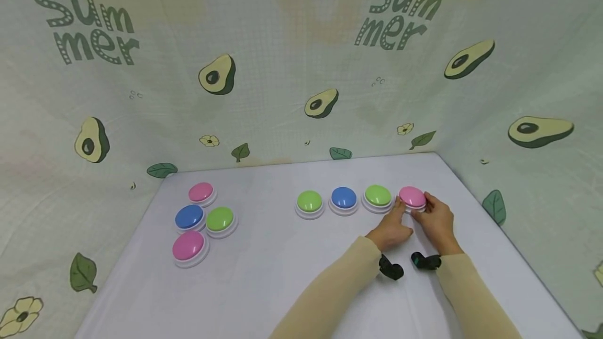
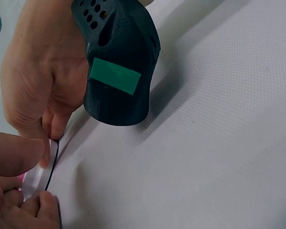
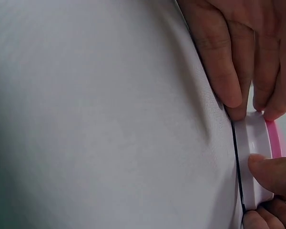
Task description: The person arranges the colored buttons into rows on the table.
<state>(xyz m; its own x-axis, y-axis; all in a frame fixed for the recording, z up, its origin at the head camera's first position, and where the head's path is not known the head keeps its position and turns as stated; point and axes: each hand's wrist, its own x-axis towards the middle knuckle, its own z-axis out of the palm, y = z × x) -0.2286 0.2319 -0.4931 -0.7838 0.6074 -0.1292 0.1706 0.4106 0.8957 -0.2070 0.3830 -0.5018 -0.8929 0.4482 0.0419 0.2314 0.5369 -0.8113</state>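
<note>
A round push button with a pink dome and white base (image 1: 412, 197) sits at the right end of a row. Both hands are on it. My left hand (image 1: 392, 229) holds its left side with the fingertips, the thumb sticking out below. From the other side my right hand (image 1: 435, 221) grips the base, thumb at the near edge and fingers round the right side. In the right wrist view the white base (image 3: 252, 143) shows between the fingers of both hands. Immediately left of the left fingertips stands a green button (image 1: 378, 195).
Further left in the row are a blue button (image 1: 344, 198) and another green button (image 1: 309, 202). On the table's left side, two pink buttons (image 1: 188, 245), a blue one (image 1: 189, 217) and a green one (image 1: 220, 219) stand clustered. A printed cloth (image 1: 273, 130) hangs behind the white table (image 1: 264, 286).
</note>
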